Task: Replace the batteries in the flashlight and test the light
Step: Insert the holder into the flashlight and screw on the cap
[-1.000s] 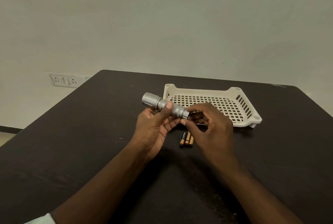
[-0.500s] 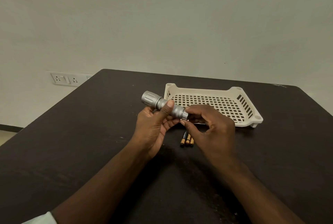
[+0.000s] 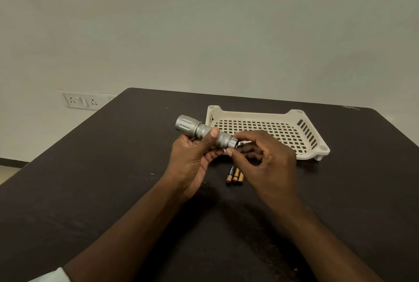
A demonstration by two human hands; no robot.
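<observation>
While we're going across the dark table from the left, the first thing we're passing is the wall socket off past the edge, which isn't doing anything for us here.

Next, we're cradling the flashlight in our left hand, lifted clear of the table. Fingers are curling under the knurled barrel and the thumb is pressing down on top, so it's a firm closed grip, which we're guessing is there to stop the body spinning while the other end gets worked. The fat lens head is sticking out to the upper left, away from us, leaving the tail end pointing toward the other hand.

Our right hand is pinching narrow at that tail end, thumb and forefinger tips closing around the rim. Looks like we're twisting the tail cap or fishing something out (honestly can't tell which, the fingers are hiding whatever's in there).

Just below, three batteries are lying side by side on the table, half tucked under the right hand, parked close so they're easy to grab. Can't tell if they're the fresh ones or the dead ones.

Farthest right, the cream plastic tray is sitting behind our hands with nothing visible in it.
</observation>
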